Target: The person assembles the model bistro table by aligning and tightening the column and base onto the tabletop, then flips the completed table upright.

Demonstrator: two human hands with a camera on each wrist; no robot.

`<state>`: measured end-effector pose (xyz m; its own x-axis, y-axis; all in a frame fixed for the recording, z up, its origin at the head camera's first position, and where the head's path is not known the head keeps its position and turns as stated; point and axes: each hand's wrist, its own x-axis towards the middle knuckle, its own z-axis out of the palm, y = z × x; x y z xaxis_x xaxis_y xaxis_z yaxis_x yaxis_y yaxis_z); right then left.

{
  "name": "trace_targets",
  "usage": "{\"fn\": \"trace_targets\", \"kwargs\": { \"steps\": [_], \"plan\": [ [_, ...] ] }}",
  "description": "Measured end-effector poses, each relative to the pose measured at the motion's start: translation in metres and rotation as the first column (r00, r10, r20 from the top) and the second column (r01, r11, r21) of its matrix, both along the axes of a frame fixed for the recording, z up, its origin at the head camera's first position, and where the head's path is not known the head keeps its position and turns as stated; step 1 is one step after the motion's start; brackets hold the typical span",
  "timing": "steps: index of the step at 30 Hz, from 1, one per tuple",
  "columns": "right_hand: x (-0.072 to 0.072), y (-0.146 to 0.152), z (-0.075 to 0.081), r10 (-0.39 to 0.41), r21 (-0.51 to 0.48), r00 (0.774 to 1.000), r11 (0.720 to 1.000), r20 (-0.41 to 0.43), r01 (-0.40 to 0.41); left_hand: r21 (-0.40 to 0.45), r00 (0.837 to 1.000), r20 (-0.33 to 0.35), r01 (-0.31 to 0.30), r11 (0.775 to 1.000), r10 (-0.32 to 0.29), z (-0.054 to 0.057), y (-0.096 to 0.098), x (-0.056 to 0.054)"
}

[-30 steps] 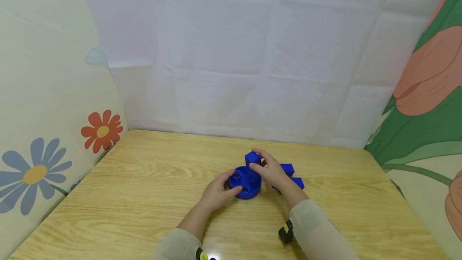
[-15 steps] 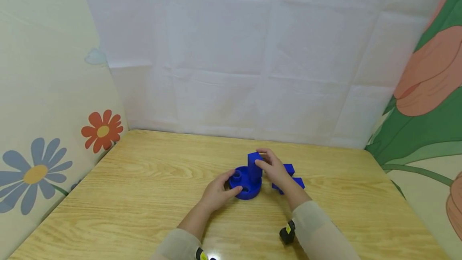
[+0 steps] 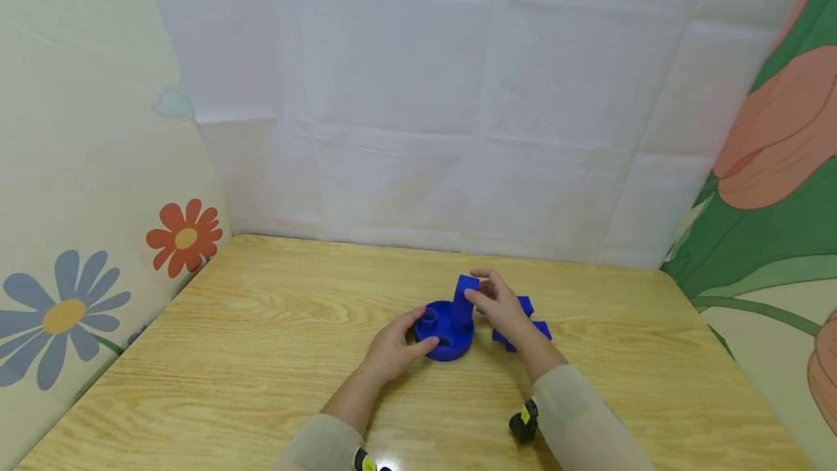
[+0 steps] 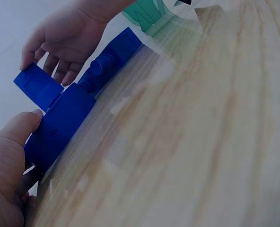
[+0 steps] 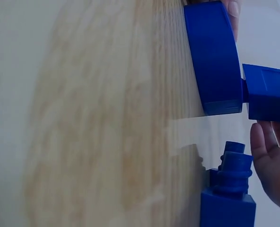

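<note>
A round blue base (image 3: 451, 352) with a raised rim lies on the table, and a ring-shaped socket shows inside it. My left hand (image 3: 394, 349) grips its left side, thumb on the near rim and fingers round the far side. Over the base's right part stands a blue rectangular block (image 3: 465, 300), leaning right. My right hand (image 3: 500, 309) pinches this block near its top between thumb and fingers. In the right wrist view a narrow neck joins the block (image 5: 270, 92) to the base (image 5: 213, 56); its lower end is hidden inside the rim.
Two more blue blocks with stepped round ends, one nearer (image 3: 540, 331) and one farther (image 3: 525, 305), lie right of the base, partly behind my right forearm. A wood-grain table (image 3: 261, 355) spreads around, with a white cloth (image 3: 392, 129) behind it and flowered panels at both sides.
The blue block has gone from upright to leaning right, and my right hand has shifted slightly right with it. My left hand and the base have stayed in place.
</note>
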<state>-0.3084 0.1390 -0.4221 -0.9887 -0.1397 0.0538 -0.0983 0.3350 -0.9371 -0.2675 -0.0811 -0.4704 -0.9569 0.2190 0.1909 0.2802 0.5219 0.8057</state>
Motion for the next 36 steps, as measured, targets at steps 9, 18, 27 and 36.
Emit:
{"fn": "trace_targets", "kwargs": {
  "steps": [9, 18, 27, 36],
  "plan": [
    [0.001, 0.004, -0.003, 0.022, 0.048, 0.999, 0.999, -0.038, -0.02, -0.006, 1.0, 0.007, -0.001, 1.0, 0.001, 0.0, 0.0, -0.001],
    [0.002, 0.007, -0.003, 0.017, 0.105, 1.0, 0.994, -0.013, -0.016, 0.008, 1.0, 0.019, -0.003, 1.0, 0.003, 0.0, -0.001, -0.002],
    [0.005, 0.011, -0.002, 0.046, 0.04, 0.999, 0.998, -0.018, -0.046, 0.004, 1.0, 0.022, -0.005, 1.0, 0.005, 0.0, 0.0, -0.001],
    [0.008, 0.012, -0.003, 0.002, 0.03, 0.999, 1.0, -0.045, -0.001, 0.0, 1.0, 0.009, 0.009, 1.0, -0.009, -0.002, -0.001, -0.001]
  ]
}}
